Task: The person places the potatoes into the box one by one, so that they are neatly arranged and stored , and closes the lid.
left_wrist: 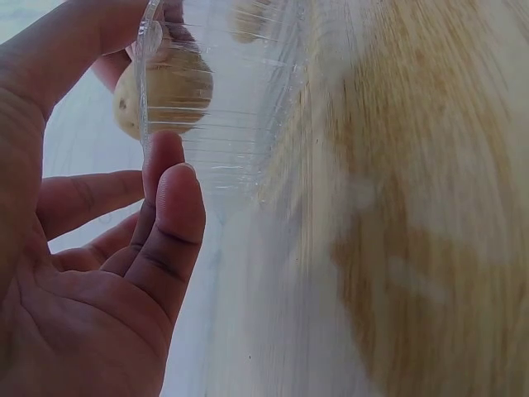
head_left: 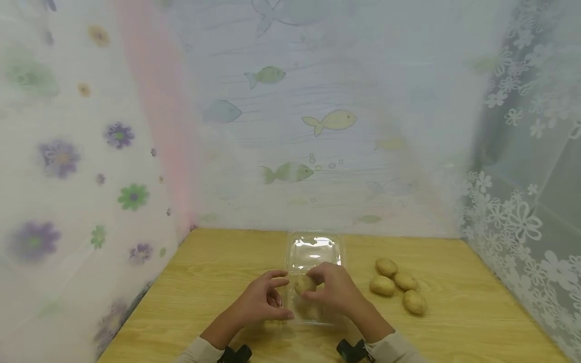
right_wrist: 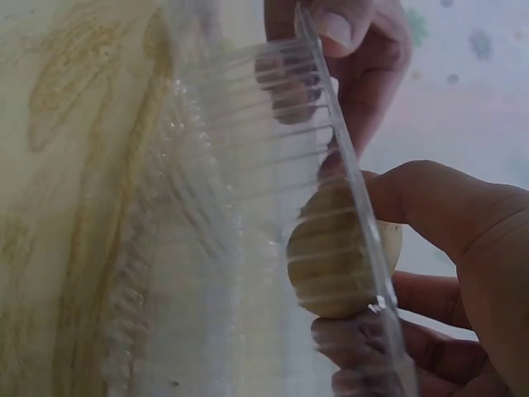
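Note:
My right hand pinches a potato between thumb and fingers, over the base of a clear plastic clamshell box. Its hinged lid lies open on the far side. At the box's left edge, my left hand holds the rim, thumb over it and curled fingertips against the outer wall. Ribbed plastic partly covers the pinched potato in the left wrist view, with a second tan potato-like shape low in the box. In the right wrist view, the potato overlaps the rim.
To the right of the box, several loose potatoes lie grouped on the wood-grain table. A curtain with printed fish hangs behind the table, and flower-patterned curtains hang at the sides.

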